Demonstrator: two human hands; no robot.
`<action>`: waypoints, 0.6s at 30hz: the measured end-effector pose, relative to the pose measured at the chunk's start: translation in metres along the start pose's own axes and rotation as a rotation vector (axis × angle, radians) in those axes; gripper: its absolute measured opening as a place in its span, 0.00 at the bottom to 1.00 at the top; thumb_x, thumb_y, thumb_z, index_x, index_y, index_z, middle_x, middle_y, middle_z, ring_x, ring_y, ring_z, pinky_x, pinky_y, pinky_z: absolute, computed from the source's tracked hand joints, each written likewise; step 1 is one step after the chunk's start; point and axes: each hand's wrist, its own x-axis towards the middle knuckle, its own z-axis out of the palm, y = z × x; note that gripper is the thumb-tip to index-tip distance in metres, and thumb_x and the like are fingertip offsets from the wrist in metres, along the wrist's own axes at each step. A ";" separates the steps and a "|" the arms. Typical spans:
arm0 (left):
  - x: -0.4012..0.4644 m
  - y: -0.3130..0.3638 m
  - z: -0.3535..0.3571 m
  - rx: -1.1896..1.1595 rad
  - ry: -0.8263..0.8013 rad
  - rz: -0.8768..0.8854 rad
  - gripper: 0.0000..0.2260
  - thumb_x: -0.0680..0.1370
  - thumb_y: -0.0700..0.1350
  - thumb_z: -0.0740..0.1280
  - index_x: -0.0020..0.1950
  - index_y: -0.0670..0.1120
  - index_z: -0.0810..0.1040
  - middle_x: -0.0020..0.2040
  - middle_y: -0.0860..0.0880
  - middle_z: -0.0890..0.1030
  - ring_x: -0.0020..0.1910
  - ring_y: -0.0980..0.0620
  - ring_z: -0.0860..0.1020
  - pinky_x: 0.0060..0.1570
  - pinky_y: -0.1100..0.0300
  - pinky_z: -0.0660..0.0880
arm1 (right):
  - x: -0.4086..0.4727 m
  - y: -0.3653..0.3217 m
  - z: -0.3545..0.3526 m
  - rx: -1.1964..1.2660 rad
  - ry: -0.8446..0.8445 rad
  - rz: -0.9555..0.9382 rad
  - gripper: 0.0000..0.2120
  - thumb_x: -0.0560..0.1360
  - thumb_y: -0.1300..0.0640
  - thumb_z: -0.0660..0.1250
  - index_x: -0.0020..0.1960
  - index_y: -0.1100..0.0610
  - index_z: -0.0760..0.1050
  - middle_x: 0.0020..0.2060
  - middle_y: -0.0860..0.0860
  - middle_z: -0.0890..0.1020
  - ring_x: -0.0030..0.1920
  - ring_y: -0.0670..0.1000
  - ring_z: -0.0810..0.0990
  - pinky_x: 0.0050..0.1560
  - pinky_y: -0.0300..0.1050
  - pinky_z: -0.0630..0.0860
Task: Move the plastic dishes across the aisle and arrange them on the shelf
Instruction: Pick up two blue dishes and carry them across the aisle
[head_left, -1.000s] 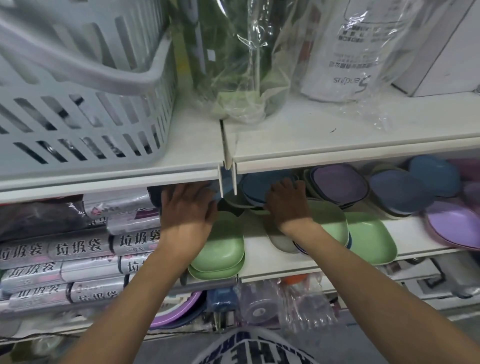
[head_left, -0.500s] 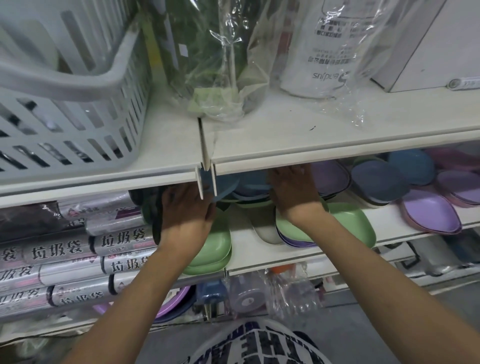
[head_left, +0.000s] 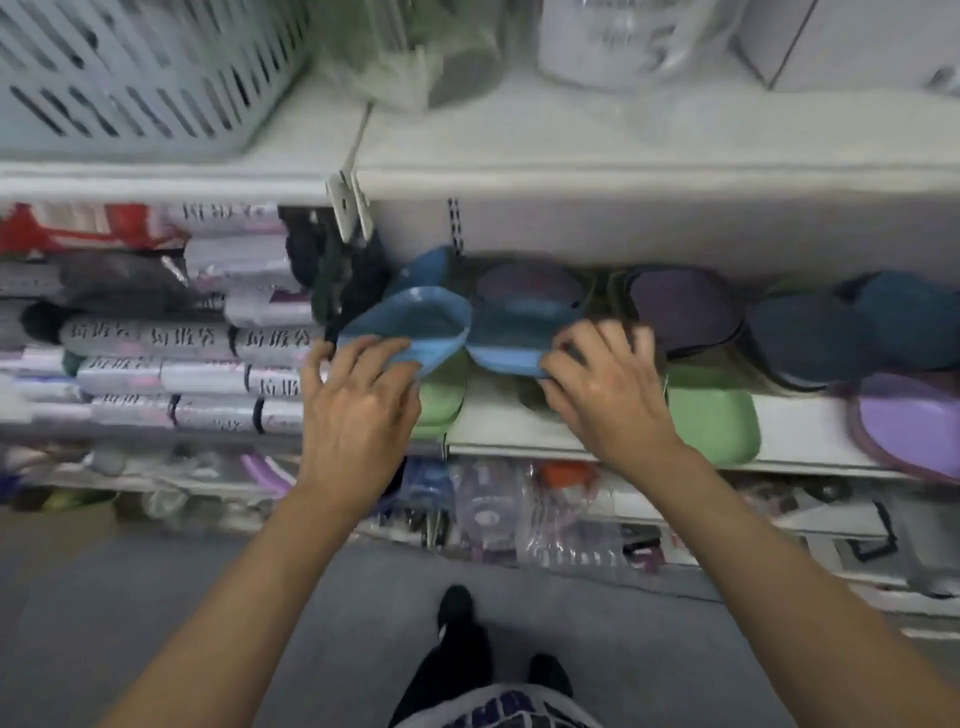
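From my feed I see both forearms bare to the bottom edge, no sleeves, watch or rings showing on the left hand or the right hand. Below them is a white shirt with dark purple block lettering, blurred past reading, dark trousers and black shoes.

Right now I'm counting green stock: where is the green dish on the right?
The green dish lies at the shelf's front edge, just right of the right hand, left of a purple plate.
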 end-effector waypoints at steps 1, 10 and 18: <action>-0.012 0.003 -0.006 0.009 -0.001 -0.016 0.05 0.78 0.44 0.69 0.52 0.46 0.84 0.61 0.48 0.83 0.63 0.44 0.77 0.64 0.40 0.66 | -0.006 -0.004 -0.002 0.042 0.060 -0.034 0.03 0.76 0.55 0.69 0.47 0.53 0.79 0.50 0.52 0.79 0.49 0.59 0.76 0.52 0.56 0.68; -0.153 -0.039 -0.089 0.207 0.038 -0.276 0.04 0.80 0.42 0.67 0.50 0.45 0.81 0.62 0.48 0.82 0.63 0.41 0.78 0.62 0.37 0.67 | -0.001 -0.138 -0.009 0.368 0.170 -0.354 0.06 0.73 0.62 0.70 0.48 0.53 0.80 0.51 0.52 0.80 0.51 0.58 0.76 0.56 0.56 0.66; -0.340 -0.152 -0.185 0.441 0.144 -0.678 0.04 0.79 0.41 0.66 0.49 0.44 0.81 0.60 0.46 0.82 0.61 0.41 0.79 0.63 0.37 0.67 | 0.034 -0.396 -0.028 0.607 0.237 -0.801 0.05 0.74 0.61 0.72 0.49 0.53 0.81 0.51 0.52 0.81 0.51 0.58 0.77 0.53 0.55 0.67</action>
